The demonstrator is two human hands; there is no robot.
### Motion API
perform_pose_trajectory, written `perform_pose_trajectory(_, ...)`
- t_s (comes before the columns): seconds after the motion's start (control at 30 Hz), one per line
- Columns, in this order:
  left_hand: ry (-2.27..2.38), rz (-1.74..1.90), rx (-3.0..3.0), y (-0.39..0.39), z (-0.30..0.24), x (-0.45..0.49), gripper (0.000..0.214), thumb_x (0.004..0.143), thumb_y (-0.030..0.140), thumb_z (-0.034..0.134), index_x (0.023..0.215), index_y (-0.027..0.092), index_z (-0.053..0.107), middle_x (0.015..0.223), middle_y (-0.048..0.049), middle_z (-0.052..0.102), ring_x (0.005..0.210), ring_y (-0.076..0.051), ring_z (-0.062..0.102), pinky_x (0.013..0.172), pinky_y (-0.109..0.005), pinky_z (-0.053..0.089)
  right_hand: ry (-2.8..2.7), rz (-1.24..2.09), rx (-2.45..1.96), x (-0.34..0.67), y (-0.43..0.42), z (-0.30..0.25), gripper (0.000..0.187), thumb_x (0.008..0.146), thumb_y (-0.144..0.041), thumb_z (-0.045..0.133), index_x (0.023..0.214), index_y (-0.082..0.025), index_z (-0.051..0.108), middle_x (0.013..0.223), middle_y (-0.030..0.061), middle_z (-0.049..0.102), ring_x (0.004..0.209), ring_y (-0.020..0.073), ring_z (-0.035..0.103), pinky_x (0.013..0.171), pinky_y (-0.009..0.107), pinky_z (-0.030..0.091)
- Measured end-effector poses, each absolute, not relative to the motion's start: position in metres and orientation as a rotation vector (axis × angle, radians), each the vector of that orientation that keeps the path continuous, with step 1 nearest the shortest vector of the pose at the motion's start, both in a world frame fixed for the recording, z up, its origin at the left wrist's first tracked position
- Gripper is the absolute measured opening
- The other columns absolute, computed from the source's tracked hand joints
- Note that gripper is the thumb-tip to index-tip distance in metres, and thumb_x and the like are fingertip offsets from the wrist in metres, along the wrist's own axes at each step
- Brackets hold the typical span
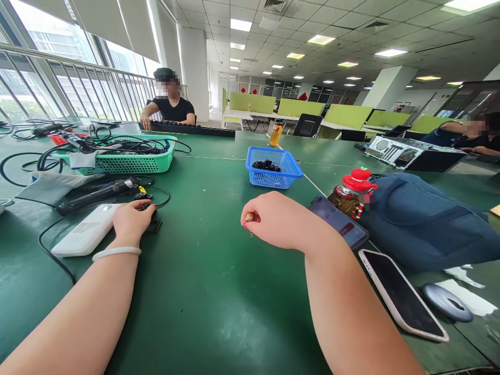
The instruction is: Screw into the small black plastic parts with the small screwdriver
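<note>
My left hand is at the left, with its fingers curled over a small black part. Its exact kind is hidden. Beneath the wrist side of that hand lies a white power bank. Toward the middle, my right hand is raised over the green table, fingers pinched together. A small gold-brown piece shows at its fingertips, with a tiny bit hanging below; I cannot make out its kind. Behind the right hand stands a blue plastic basket with several small black pieces inside.
A green basket full of cables stands at the left, near a black cylindrical device. On the right are two phones, a red-lidded jar, a blue bag and a grey oval object. A person sits across the table.
</note>
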State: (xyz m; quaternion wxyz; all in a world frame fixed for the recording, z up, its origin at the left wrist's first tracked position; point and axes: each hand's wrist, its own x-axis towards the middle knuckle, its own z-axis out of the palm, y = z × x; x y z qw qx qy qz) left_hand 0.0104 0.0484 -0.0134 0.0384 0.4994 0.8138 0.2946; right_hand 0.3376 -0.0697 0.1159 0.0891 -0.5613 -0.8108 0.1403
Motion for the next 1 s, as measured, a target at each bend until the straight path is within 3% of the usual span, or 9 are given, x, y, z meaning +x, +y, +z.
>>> perform_pose_trajectory(0.13, 2.501, 0.807, 1.637, 0.047, -0.015, 0.013, 0.044, 0.081, 0.045, 0.054, 0.113, 0.017, 0.069, 0.106, -0.0131, 0.067, 0.107, -0.029, 0.056, 0.092, -0.041, 0.045, -2.412, 0.421, -1.672, 0.337, -0.070, 0.117, 0.017, 0.076, -0.010, 0.057, 0.072, -0.022, 0.068, 0.073, -0.0016, 0.067, 0.059, 0.0113, 0.056, 0.052, 0.022, 0.035)
perform_pose_trajectory(0.3, 2.619, 0.750, 1.744, 0.033, -0.001, 0.028, 0.051, 0.083, 0.048, 0.049, 0.122, 0.016, 0.060, 0.126, -0.0190, 0.053, 0.117, -0.034, 0.049, 0.095, -0.045, 0.041, -2.409, 0.398, -1.650, 0.338, -0.070, 0.117, 0.016, 0.075, -0.010, 0.058, 0.072, -0.022, 0.069, 0.072, -0.0015, 0.068, 0.059, 0.0113, 0.056, 0.051, 0.022, 0.035)
perform_pose_trajectory(0.4, 2.644, 0.423, 1.901, 0.025, 0.013, 0.029, 0.056, 0.076, 0.047, 0.058, 0.122, 0.015, 0.056, 0.125, -0.0195, 0.052, 0.118, -0.036, 0.047, 0.093, -0.043, 0.040, -2.404, 0.389, -1.647, 0.338, -0.072, 0.118, 0.017, 0.075, -0.009, 0.058, 0.073, -0.022, 0.069, 0.072, -0.0020, 0.067, 0.059, 0.0111, 0.056, 0.051, 0.021, 0.035)
perform_pose_trajectory(0.6, 2.316, -0.324, 2.030, 0.028, 0.015, 0.004, 0.058, 0.068, 0.039, 0.067, 0.123, 0.021, 0.057, 0.106, -0.0111, 0.068, 0.094, -0.028, 0.061, 0.074, -0.032, 0.045, -2.414, 0.398, -1.630, 0.338, -0.074, 0.119, 0.018, 0.074, -0.008, 0.058, 0.072, -0.022, 0.069, 0.072, -0.0021, 0.067, 0.059, 0.0110, 0.055, 0.050, 0.021, 0.035)
perform_pose_trajectory(0.7, 2.318, -0.316, 2.047, 0.032, 0.006, -0.004, 0.052, 0.071, 0.041, 0.063, 0.119, 0.020, 0.059, 0.102, -0.0113, 0.070, 0.090, -0.027, 0.062, 0.068, -0.030, 0.045, -2.402, 0.398, -1.629, 0.340, -0.074, 0.119, 0.017, 0.075, -0.009, 0.057, 0.073, -0.022, 0.069, 0.072, -0.0017, 0.067, 0.059, 0.0112, 0.056, 0.050, 0.021, 0.035)
perform_pose_trajectory(0.87, 2.349, -0.234, 1.947, 0.029, 0.015, 0.006, 0.053, 0.075, 0.052, 0.056, 0.111, 0.013, 0.062, 0.104, -0.0177, 0.069, 0.092, -0.031, 0.062, 0.072, -0.034, 0.046, -2.389, 0.411, -1.647, 0.342, -0.074, 0.120, 0.016, 0.075, -0.010, 0.057, 0.072, -0.021, 0.068, 0.071, -0.0010, 0.067, 0.058, 0.0117, 0.056, 0.049, 0.022, 0.034)
perform_pose_trajectory(1.0, 2.672, 0.224, 1.762, 0.020, 0.031, 0.025, 0.063, 0.081, 0.054, 0.046, 0.123, 0.007, 0.052, 0.112, -0.0214, 0.064, 0.102, -0.035, 0.059, 0.080, -0.039, 0.046, -2.403, 0.419, -1.641, 0.339, -0.075, 0.120, 0.017, 0.075, -0.009, 0.057, 0.072, -0.021, 0.068, 0.071, -0.0012, 0.067, 0.058, 0.0117, 0.055, 0.049, 0.022, 0.034)
